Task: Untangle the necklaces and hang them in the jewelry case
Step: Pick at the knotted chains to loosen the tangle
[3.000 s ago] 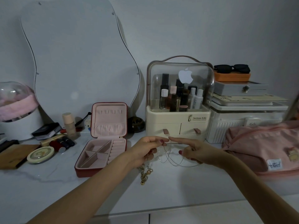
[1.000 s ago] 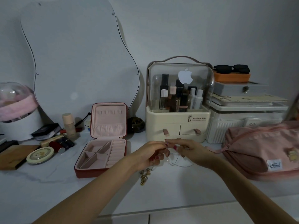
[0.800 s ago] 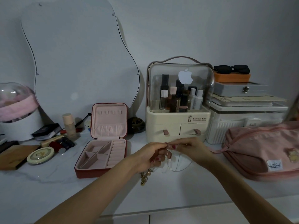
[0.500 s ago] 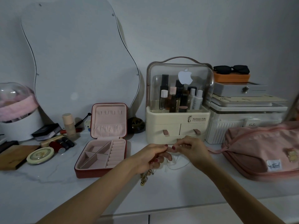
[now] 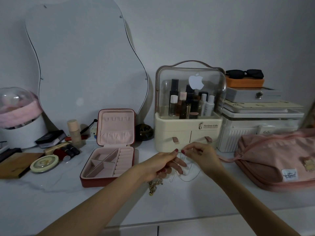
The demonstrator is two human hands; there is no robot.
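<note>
The jewelry case (image 5: 109, 182) is dark red outside and pale pink inside, standing on a white bench (image 5: 51, 198) with faint grey marbling. The chunky necklace (image 5: 153, 186) is gold, the thin chains (image 5: 187, 176) silvery, and the fingernails (image 5: 176, 150) dark red. The organiser (image 5: 187, 132) is cream with a clear lid, the pouch (image 5: 276, 155) pink, the sunglasses (image 5: 244, 73) black on an orange box (image 5: 245, 82).

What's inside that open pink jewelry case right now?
The jewelry case shows only bare pink lining: divided compartments, ring rolls, and lid hooks with nothing hanging. The lid's gathered pocket hides its own contents. The necklaces are outside it, pinched by the left hand and right hand.
</note>
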